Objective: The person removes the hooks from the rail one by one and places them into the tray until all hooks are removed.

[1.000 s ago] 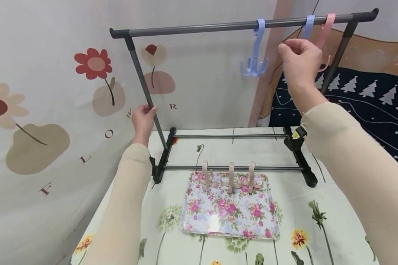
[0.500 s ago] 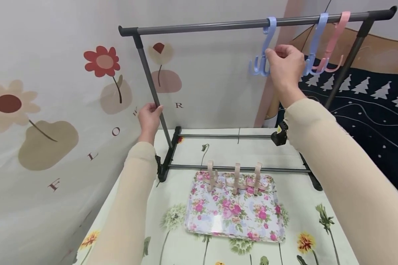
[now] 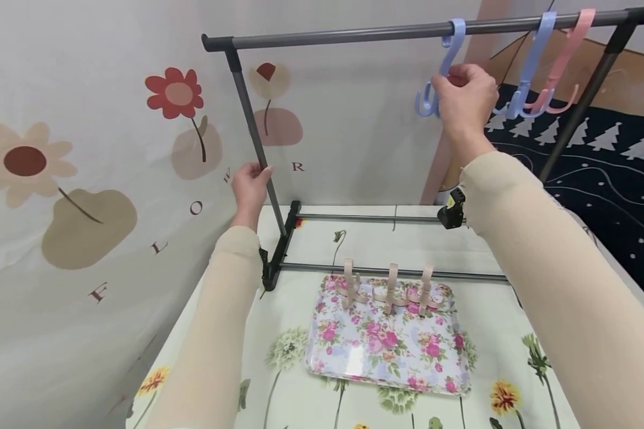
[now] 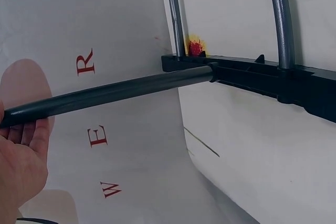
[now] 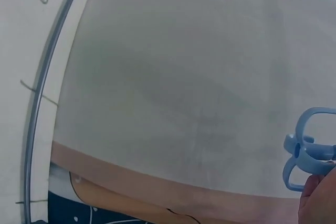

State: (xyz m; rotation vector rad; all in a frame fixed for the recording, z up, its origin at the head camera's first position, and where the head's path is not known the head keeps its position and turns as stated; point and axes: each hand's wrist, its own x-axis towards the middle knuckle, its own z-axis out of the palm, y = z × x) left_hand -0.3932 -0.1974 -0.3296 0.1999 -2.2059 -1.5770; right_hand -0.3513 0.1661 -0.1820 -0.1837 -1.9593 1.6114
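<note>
In the head view my right hand (image 3: 469, 98) pinches the lower part of a light-blue multi-prong hook (image 3: 452, 52), which hangs from the top bar (image 3: 333, 38) of a dark grey rack. The right wrist view has the prongs of that blue hook (image 5: 304, 150) at its right edge, with fingertips against them. Meanwhile my left hand (image 3: 249, 189) grips the rack's left upright post (image 3: 252, 119). From the left wrist, the fingers curl under the same post (image 4: 115, 93). To the right, a second blue hook (image 3: 533, 59) and a pink hook (image 3: 566, 56) hang close together.
Below, a floral tray (image 3: 386, 351) lies on the flower-print tabletop (image 3: 236, 345). Several beige hooks (image 3: 392, 289) lie along its back edge, near the rack's lower front bar (image 3: 472, 276). A printed curtain (image 3: 365, 143) stands behind the rack.
My right hand has moved left from beside the second blue hook to the left blue hook and taken hold of it. The left hand keeps its grip on the post. The head view has shifted.
</note>
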